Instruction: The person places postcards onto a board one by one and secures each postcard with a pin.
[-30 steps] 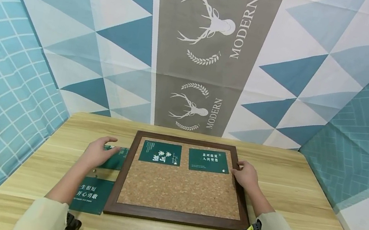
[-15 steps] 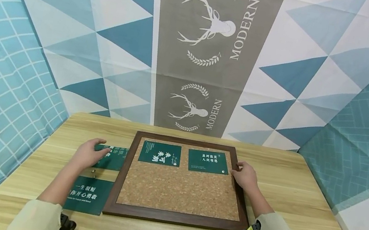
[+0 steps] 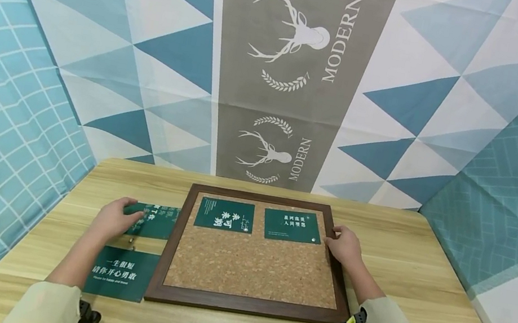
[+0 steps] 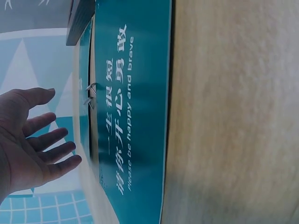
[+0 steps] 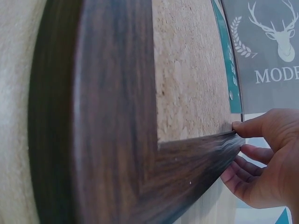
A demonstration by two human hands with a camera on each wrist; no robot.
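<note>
A cork board (image 3: 255, 269) in a dark brown wooden frame lies on the table. My right hand (image 3: 346, 248) grips the frame's right side; in the right wrist view the thumb (image 5: 250, 129) lies on top and the other fingers are at the outer edge. Left of the board, my left hand (image 3: 110, 221) hovers beside a green card (image 3: 157, 223) with white lettering, its fingers spread and holding nothing. Nearer the front lies a second green card (image 3: 124, 276), which reads "Please be happy and brave" in the left wrist view. Two small metal pins (image 4: 88, 101) sit between these cards.
Pinned to the board's upper half are a left green card (image 3: 225, 215) and a right green card (image 3: 293, 226). The wooden table (image 3: 420, 303) reaches past the board on both sides. Patterned cloth (image 3: 274, 72) hangs behind it.
My left hand has drawn back to the left and slightly toward me, uncovering more of the two loose cards and the pins. My right hand stays on the frame.
</note>
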